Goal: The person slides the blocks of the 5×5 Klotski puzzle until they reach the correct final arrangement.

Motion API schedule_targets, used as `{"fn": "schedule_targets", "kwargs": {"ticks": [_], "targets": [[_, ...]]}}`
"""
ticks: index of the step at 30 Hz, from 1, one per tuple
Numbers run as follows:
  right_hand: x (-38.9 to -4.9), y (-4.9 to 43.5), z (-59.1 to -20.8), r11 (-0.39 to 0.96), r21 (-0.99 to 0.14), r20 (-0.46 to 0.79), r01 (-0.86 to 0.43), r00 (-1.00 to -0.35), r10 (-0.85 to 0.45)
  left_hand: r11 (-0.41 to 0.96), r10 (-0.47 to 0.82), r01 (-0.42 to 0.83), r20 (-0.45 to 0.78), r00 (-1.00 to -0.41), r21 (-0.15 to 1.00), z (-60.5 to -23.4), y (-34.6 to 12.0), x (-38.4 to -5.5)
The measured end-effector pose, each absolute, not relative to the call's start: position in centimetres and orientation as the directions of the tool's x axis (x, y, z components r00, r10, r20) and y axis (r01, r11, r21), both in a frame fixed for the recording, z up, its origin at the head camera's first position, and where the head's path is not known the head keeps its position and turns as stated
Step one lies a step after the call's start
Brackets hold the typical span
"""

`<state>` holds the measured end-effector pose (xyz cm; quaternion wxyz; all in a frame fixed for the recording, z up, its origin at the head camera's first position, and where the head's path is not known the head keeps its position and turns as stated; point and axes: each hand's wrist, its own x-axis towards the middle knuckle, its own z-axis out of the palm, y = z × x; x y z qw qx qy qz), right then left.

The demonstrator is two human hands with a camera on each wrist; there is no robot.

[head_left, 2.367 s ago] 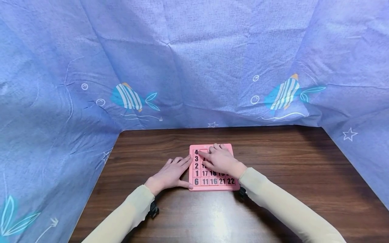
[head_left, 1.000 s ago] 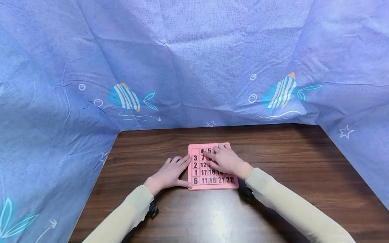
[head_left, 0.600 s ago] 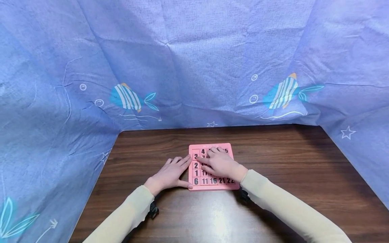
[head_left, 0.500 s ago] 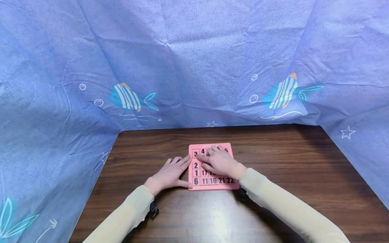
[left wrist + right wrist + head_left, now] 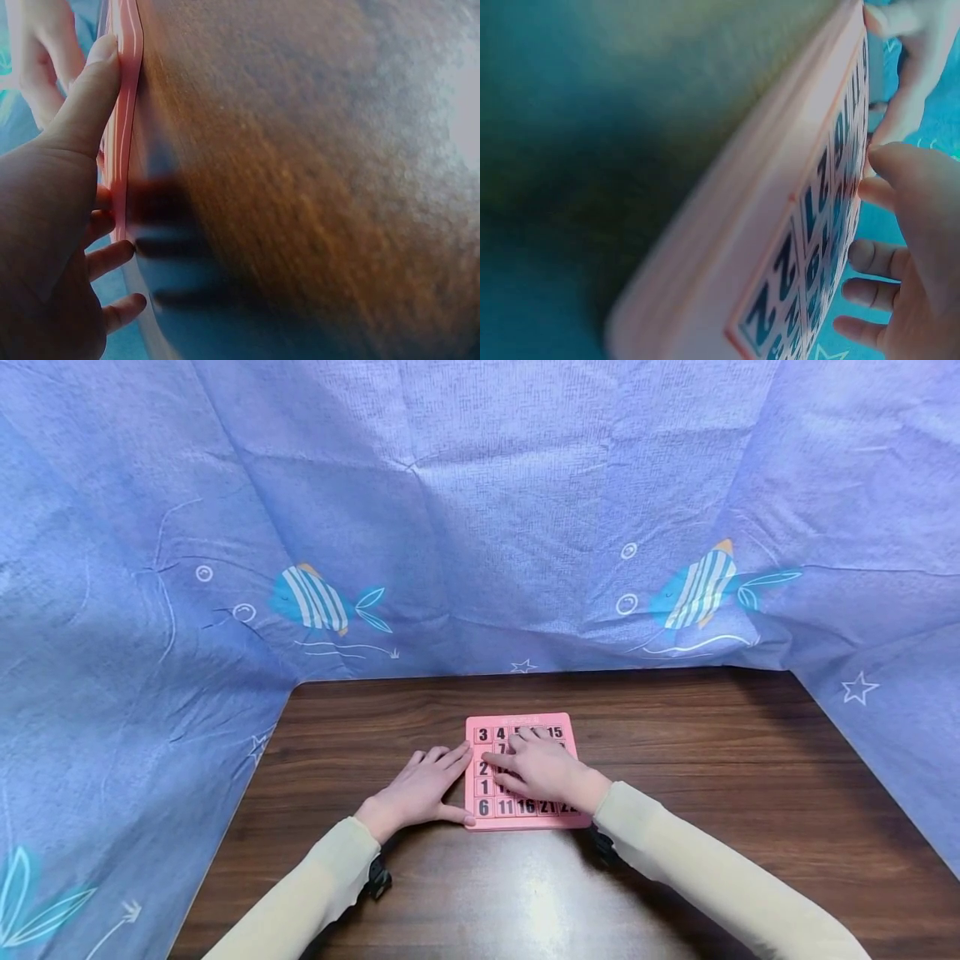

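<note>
A pink sliding number puzzle (image 5: pixel 525 825) lies flat on the table, its tiles marked with black numbers. My left hand (image 5: pixel 420 789) rests at its left edge, fingers spread straight, thumb on the near left corner. In the left wrist view the thumb (image 5: pixel 90 97) presses on the puzzle's rim. My right hand (image 5: pixel 543 770) lies over the puzzle and covers several middle tiles. Its index fingertip touches the left column, in the vacant slot between tile 3 (image 5: pixel 483 735) and tile 2 (image 5: pixel 483 769). In the right wrist view its fingers (image 5: pixel 874 292) stretch over the numbered face.
The dark wooden table (image 5: pixel 375 718) extends around the puzzle on all sides. A blue fabric curtain (image 5: pixel 510 527) with fish prints stands behind and on both sides. Black wrist cameras are strapped under both cuffs.
Tile 4 has slid right from the top left corner, then tile 3 has slid up into that corner. My right index finger has shifted down the left column. My left hand stays put.
</note>
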<state>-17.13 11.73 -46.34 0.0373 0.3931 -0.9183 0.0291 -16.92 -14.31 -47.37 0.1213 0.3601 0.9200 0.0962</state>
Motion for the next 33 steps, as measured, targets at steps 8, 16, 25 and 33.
{"fn": "schedule_targets", "kwargs": {"ticks": [8, 16, 25, 33], "targets": [[-15.9, 12.2, -46.2, 0.645, 0.037, 0.081, -0.763, -0.641, -0.763, 0.722, 0.686, 0.642, -0.149, -0.712, 0.257, -47.3, -14.4, -17.0], [-16.9, 12.2, -46.5, 0.701, 0.017, 0.089, -0.713, -0.697, -0.711, 0.724, 0.685, 0.637, -0.160, -0.711, 0.265, -47.3, -14.3, -17.0], [-17.4, 11.9, -46.6, 0.711, 0.024, 0.078, -0.703, -0.707, -0.702, 0.723, 0.685, 0.638, -0.157, -0.711, 0.265, -47.4, -14.2, -16.9], [-15.4, 12.5, -46.7, 0.634, 0.011, 0.099, -0.774, -0.630, -0.771, 0.717, 0.691, 0.643, -0.150, -0.707, 0.268, -47.2, -14.3, -16.9]]}}
